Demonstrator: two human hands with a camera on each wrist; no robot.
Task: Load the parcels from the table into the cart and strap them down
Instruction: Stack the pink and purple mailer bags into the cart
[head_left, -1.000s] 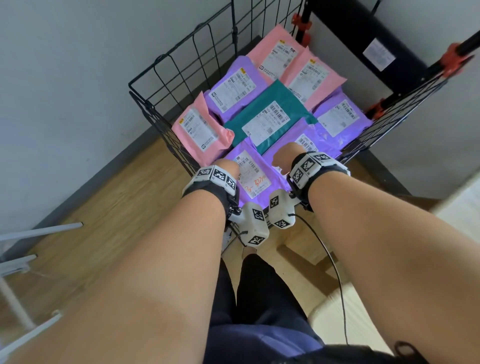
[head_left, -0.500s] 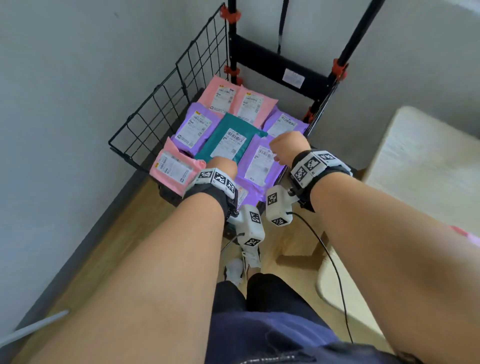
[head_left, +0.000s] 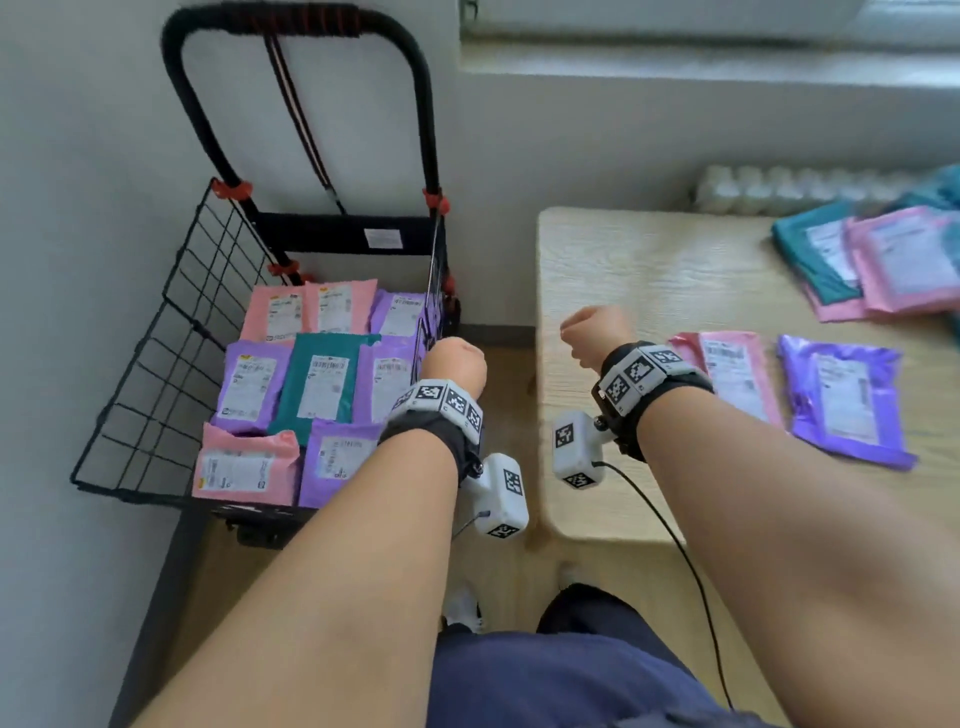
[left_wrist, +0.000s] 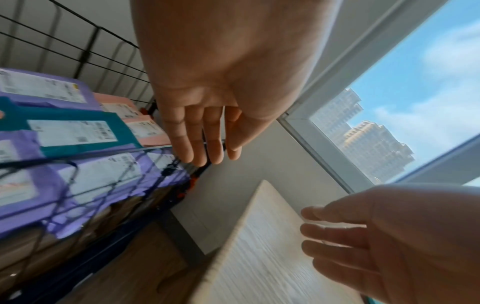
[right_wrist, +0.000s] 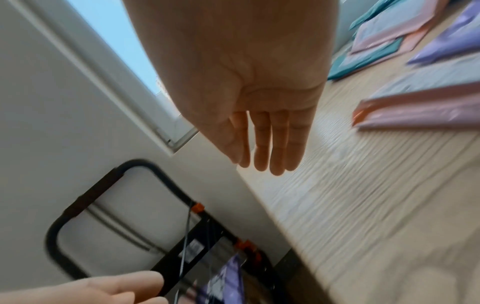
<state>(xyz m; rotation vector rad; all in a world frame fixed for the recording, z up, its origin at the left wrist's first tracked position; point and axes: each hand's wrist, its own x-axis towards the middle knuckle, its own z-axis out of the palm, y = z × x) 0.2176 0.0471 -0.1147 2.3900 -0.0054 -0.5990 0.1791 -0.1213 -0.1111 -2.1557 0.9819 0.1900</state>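
Your left hand (head_left: 453, 370): fingers relaxed, empty, beside cart (head_left: 156, 374).
Your right hand (head_left: 592, 332): relaxed, empty; table (head_left: 649, 270) parcels (head_left: 844, 400) at 3 o'clock.

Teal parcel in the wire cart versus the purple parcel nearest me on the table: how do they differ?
The teal parcel lies among other parcels in the black wire cart, overlapping neighbours; the purple parcel lies on the wooden table, not yet loaded, apart from others. Both are flat plastic mailers, white labels up.

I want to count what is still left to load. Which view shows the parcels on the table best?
The head view: the parcels on the table lie spread out with labels up, though blurred. The right wrist view catches only slanted, blurred edges of them. The left wrist view shows bare tabletop and no parcels on it.
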